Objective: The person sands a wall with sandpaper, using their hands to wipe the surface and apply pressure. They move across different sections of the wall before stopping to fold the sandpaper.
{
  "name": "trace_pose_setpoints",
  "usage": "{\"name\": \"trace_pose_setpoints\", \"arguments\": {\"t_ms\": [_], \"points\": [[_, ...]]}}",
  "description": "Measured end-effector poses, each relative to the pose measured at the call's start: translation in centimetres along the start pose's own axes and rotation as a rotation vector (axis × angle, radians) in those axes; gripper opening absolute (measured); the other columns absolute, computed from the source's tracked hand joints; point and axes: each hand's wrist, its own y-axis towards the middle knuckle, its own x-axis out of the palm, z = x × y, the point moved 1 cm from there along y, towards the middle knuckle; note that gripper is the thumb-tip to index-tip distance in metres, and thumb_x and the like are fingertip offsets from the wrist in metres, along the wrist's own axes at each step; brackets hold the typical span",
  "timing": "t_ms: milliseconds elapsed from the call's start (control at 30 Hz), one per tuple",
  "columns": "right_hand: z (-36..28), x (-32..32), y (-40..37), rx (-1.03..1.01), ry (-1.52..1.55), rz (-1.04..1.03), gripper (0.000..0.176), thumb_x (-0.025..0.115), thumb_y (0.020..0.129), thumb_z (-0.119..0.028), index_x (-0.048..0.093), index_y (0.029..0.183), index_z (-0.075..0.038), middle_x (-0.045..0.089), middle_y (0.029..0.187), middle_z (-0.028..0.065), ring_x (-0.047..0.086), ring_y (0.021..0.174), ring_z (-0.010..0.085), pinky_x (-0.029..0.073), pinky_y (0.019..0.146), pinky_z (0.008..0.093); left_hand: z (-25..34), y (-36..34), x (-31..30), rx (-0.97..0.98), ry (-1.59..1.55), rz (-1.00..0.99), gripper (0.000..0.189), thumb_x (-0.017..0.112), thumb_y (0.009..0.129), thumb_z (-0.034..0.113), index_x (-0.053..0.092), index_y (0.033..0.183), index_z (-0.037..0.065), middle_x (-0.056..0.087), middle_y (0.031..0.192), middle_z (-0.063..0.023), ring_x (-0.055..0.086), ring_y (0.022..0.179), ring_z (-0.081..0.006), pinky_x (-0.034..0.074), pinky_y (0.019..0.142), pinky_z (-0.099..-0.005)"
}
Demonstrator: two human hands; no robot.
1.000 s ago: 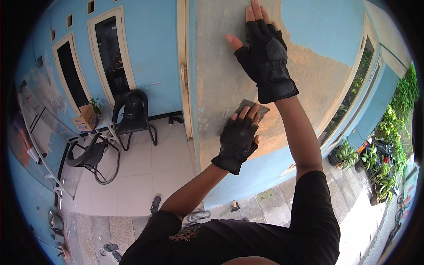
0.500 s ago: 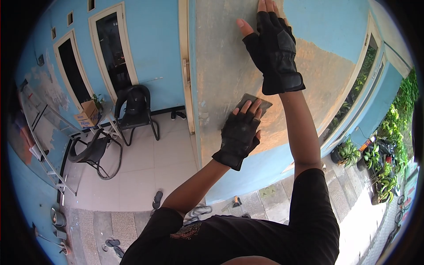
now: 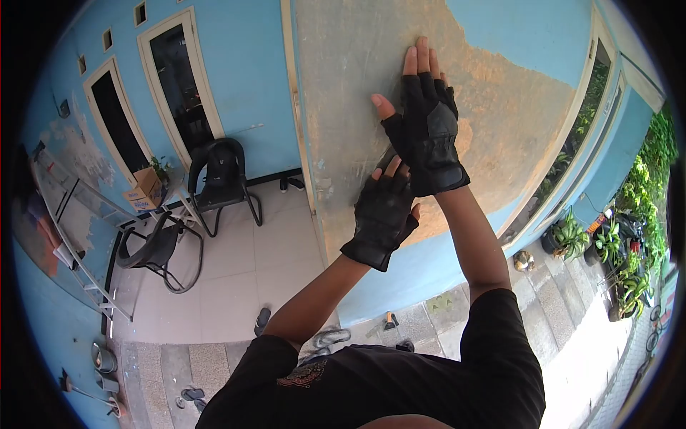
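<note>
- Wall (image 3: 357, 79) fills the upper middle of the frame, just in front of the person. A broad patch of it is bare, grey toward the left and tan-orange toward the right.
- Blue paint (image 3: 514, 28) covers the upper right corner of that face, and a band of it runs along the foot of the wall in the centre of the frame. Its edge against the bare patch is ragged.
- By the look of it, most of this face is already stripped. The upper right corner and the bottom band appear to be what is left.
- Right hand (image 3: 427, 136), in a black fingerless glove, lies flat on the bare patch at upper centre. Its fingers are stretched upward, close together, and it grips nothing.
- Left hand (image 3: 382, 214), gloved the same way, is pressed flat on the wall just below. Its fingertips are tucked under the heel of the right hand, so the two hands overlap.
- Whether anything lies beneath the left palm cannot be told, because the hands cover that spot.
- Two black chairs (image 3: 218, 179) stand on the tiled floor (image 3: 236, 279) at centre left.
- A cardboard box (image 3: 141, 194) sits beside them, below two dark doorways (image 3: 182, 79).
- Sandals (image 3: 263, 319) lie on the floor at lower centre.
- Potted plants (image 3: 572, 239) line the path at the right edge.
</note>
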Motion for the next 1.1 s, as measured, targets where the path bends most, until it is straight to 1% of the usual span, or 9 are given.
{"name": "trace_pose_setpoints", "arguments": {"t_ms": [200,333,433,500,567,633,767,833,1100], "points": [[3.5,0.6,-1.1,0.281,0.056,0.111,0.089,0.068,0.094,-0.048,0.031,0.157,0.003,0.028,0.165,0.0269,0.03,0.152,0.0446,0.033,0.119,0.0554,0.2,0.2,-0.5,0.032,0.035,0.027,0.039,0.073,0.083,0.033,0.071,0.116,0.013,0.048,0.155,-0.0138,0.037,0.15,-0.0289,0.032,0.119,-0.0511],[2.0,1.2,-0.7,0.306,-0.013,0.136,0.09,0.067,0.093,-0.051,0.032,0.157,0.003,0.028,0.165,0.0261,0.03,0.152,0.0443,0.033,0.119,0.0562,0.1,0.1,-0.5,0.021,0.007,-0.039,0.046,0.075,0.083,0.03,0.068,0.124,0.013,0.05,0.153,-0.0129,0.04,0.148,-0.0294,0.031,0.12,-0.0507],[-1.4,0.6,-1.5,0.173,-0.008,0.073,0.091,0.067,0.092,-0.053,0.033,0.157,0.0,0.03,0.165,0.023,0.032,0.152,0.0422,0.034,0.118,0.0573,0.3,0.2,-0.2,-0.051,-0.142,0.034,0.055,0.077,0.082,0.027,0.062,0.133,0.013,0.051,0.152,-0.0121,0.043,0.146,-0.0303,0.032,0.119,-0.0501],[-3.1,0.2,-2.9,0.046,0.091,-0.051,0.091,0.069,0.091,-0.054,0.034,0.158,-0.003,0.032,0.166,0.0193,0.033,0.152,0.04,0.032,0.118,0.0577,0.5,0.8,-0.7,-0.266,-0.559,-0.021,0.062,0.078,0.081,0.024,0.057,0.138,0.013,0.052,0.151,-0.0118,0.046,0.143,-0.0308,0.032,0.119,-0.049],[-1.6,0.3,-4.1,0.048,0.108,-0.081,0.09,0.068,0.091,-0.053,0.034,0.158,-0.005,0.031,0.166,0.0177,0.033,0.152,0.0392,0.031,0.119,0.0566,0.5,0.9,-0.6,-0.253,-0.494,0.033,0.057,0.071,0.084,0.029,0.06,0.135,0.009,0.059,0.138,-0.0156,0.048,0.141,-0.0309,0.04,0.113,-0.0502],[1.6,0.6,-4.9,0.11,0.06,-0.01,0.087,0.066,0.094,-0.051,0.033,0.158,-0.004,0.03,0.167,0.0176,0.032,0.153,0.0388,0.03,0.12,0.0557,0.0,-0.1,-0.3,0.004,0.032,-0.064,0.06,0.069,0.086,0.031,0.057,0.141,0.01,0.053,0.149,-0.0132,0.041,0.147,-0.0293,0.032,0.119,-0.0502],[8.8,0.8,-3.7,0.391,0.099,0.153,0.085,0.061,0.098,-0.051,0.032,0.157,0.003,0.028,0.165,0.0269,0.029,0.153,0.043,0.03,0.12,0.0544,0.1,-0.1,-0.3,0.013,0.071,-0.026,0.064,0.067,0.087,0.033,0.055,0.146,0.012,0.042,0.162,-0.0079,0.033,0.152,-0.027,0.022,0.124,-0.0487],[8.7,0.9,-2.8,0.377,0.059,0.162,0.084,0.061,0.098,-0.051,0.033,0.157,0.003,0.028,0.165,0.0263,0.029,0.152,0.0436,0.03,0.12,0.0543,0.2,-0.2,-0.2,-0.011,0.086,-0.06,0.066,0.066,0.087,0.035,0.054,0.148,0.013,0.033,0.168,-0.0032,0.029,0.154,-0.0251,0.015,0.126,-0.0462],[4.8,0.2,-2.4,0.113,0.093,0.069,0.084,0.061,0.097,-0.053,0.036,0.157,0.0,0.032,0.165,0.0216,0.031,0.153,0.0394,0.028,0.122,0.0549,0.2,-0.1,-0.3,-0.017,0.121,-0.067,0.061,0.063,0.09,0.034,0.054,0.148,0.015,0.037,0.166,-0.0034,0.031,0.153,-0.0258,0.021,0.123,-0.047]]}}
